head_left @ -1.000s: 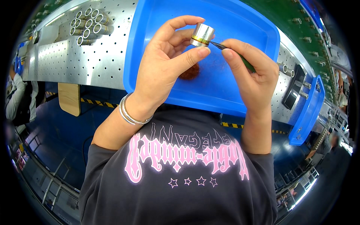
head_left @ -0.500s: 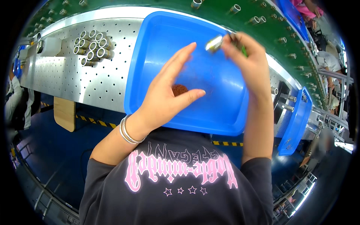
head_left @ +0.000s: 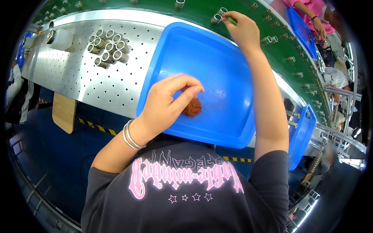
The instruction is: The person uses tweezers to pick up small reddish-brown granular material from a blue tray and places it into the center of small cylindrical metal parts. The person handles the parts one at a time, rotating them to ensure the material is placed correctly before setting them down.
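My right hand (head_left: 244, 33) reaches over the green belt (head_left: 202, 11), closed around a slim green tool (head_left: 232, 21) whose full shape is hidden. Its fingertips are right beside a short metal sleeve (head_left: 216, 19) on the belt; whether they touch it I cannot tell. A second metal sleeve (head_left: 222, 11) stands just behind that one. My left hand (head_left: 165, 97) hovers over the blue tray (head_left: 163, 50), thumb and fingertips drawn together with nothing showing between them. Partly behind its thumb lies a reddish-brown clump (head_left: 193, 108) on the tray's bottom.
A group of metal sleeves (head_left: 109, 47) stands on the perforated metal table (head_left: 83, 83) left of the tray. Farther left is a white container (head_left: 62, 39). Another blue tray (head_left: 303, 136) is at the right. Beyond the belt works a person in pink (head_left: 316, 23).
My right hand has gone from above the tray outward to the belt; the metal sleeve it carried is no longer in it. My left hand's spread fingers have come together.
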Motion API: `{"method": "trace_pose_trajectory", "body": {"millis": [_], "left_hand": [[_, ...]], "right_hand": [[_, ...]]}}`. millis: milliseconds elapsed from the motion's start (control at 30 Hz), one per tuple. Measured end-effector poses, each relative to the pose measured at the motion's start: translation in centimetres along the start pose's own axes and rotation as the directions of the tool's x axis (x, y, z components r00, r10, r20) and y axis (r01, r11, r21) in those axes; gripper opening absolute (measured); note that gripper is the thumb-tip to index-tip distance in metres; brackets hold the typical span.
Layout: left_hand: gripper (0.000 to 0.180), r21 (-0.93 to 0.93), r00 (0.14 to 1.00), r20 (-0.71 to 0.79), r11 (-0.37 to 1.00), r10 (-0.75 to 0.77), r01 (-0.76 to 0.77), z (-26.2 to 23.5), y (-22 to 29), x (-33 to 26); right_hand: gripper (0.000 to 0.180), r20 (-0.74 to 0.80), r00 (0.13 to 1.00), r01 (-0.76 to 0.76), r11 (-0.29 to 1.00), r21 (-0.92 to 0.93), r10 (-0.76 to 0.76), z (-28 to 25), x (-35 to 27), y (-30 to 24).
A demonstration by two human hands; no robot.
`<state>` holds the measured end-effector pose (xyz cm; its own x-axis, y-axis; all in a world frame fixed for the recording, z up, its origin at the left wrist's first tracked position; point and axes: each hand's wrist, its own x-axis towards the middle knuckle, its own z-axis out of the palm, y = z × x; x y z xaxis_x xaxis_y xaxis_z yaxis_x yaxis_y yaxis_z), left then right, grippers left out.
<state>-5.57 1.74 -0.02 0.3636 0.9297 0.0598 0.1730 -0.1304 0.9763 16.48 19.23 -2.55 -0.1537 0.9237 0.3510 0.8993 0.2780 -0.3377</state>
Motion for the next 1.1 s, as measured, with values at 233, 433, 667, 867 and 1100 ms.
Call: {"method": "trace_pose_trajectory", "body": {"millis": [233, 433, 667, 867, 1100], "left_hand": [[0.023, -0.435, 0.983, -0.151, 0.900, -0.104, 0.028, 0.8, -0.9, 1.0], [0.042, -0.597, 0.980, -0.070, 0.795, -0.188, 0.110, 0.6, -0.6, 1.8], [0.071, -0.276, 0.999, -0.037, 0.961, -0.006, -0.004, 2.4, 0.0, 1.6], [0.084, 0.193, 0.964, -0.095, 0.954, 0.250, -0.228, 3.2, 0.8, 2.1], [0.088, 0.009, 0.969, -0.180, 0.985, 0.172, -0.173, 3.8, 0.5, 2.3]], "right_hand": [[0.020, 0.076, 0.997, -0.028, 0.981, 0.190, 0.014, -0.1, -0.8, -1.8], [0.017, 0.364, 0.929, -0.253, 0.603, 0.756, -0.068, -6.0, -7.5, -5.9], [0.018, 0.260, 0.956, -0.284, 0.642, 0.712, 0.133, -8.0, -13.5, -7.7], [0.023, -0.076, 0.997, 0.013, 0.894, 0.448, 0.024, -8.2, -14.5, -8.7], [0.018, -0.016, 0.998, 0.054, 0.883, 0.467, -0.053, -7.6, -14.2, -8.4]]}}
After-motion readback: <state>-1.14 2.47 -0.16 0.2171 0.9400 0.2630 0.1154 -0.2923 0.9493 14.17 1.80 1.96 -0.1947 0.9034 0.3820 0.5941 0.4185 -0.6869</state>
